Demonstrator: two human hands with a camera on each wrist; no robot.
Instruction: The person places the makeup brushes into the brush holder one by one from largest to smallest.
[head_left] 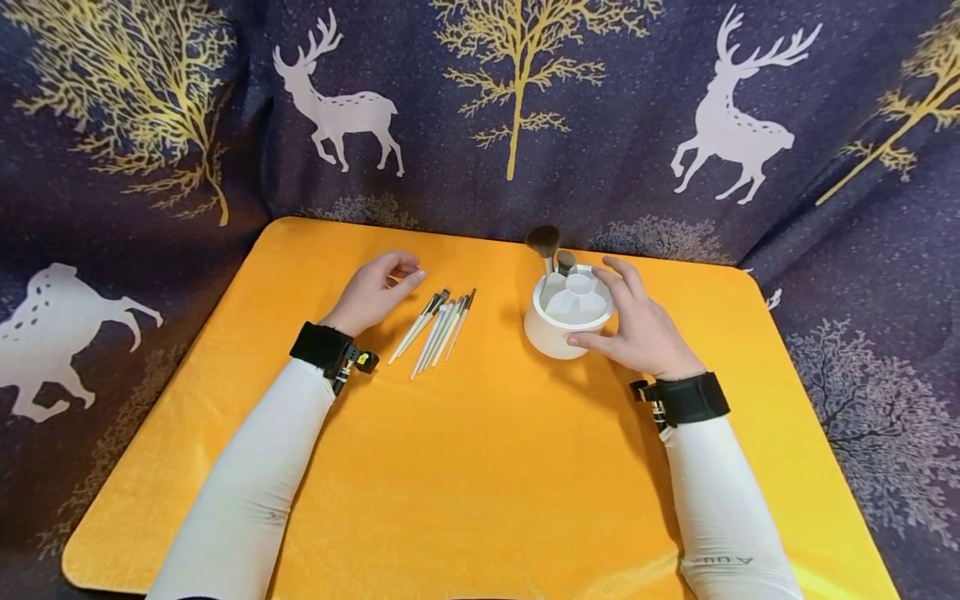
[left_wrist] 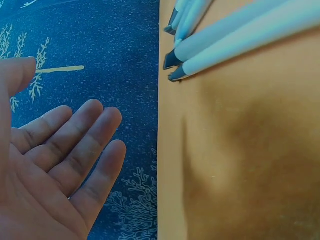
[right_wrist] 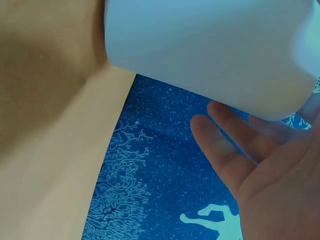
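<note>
A round white brush holder [head_left: 558, 336] with inner dividers stands on the orange table. A large fluffy makeup brush [head_left: 543, 241] and a short dense brush [head_left: 566, 262] stand in its left part. My right hand [head_left: 643, 332] holds the holder from the right, thumb on its front and fingers along its far side. In the right wrist view, some fingers [right_wrist: 220, 155] hang below the white wall. My left hand [head_left: 375, 292] hovers with loosely bent fingers just left of several slim, pale-handled brushes [head_left: 438, 332], holding nothing. Those brushes lie side by side, bristles pointing away from me.
An orange cloth covers the table [head_left: 480, 467], whose far edge runs close behind the brush holder. Behind it hangs a dark blue curtain [head_left: 600, 108] with white deer and gold trees. Both wrists wear black camera straps [head_left: 692, 398].
</note>
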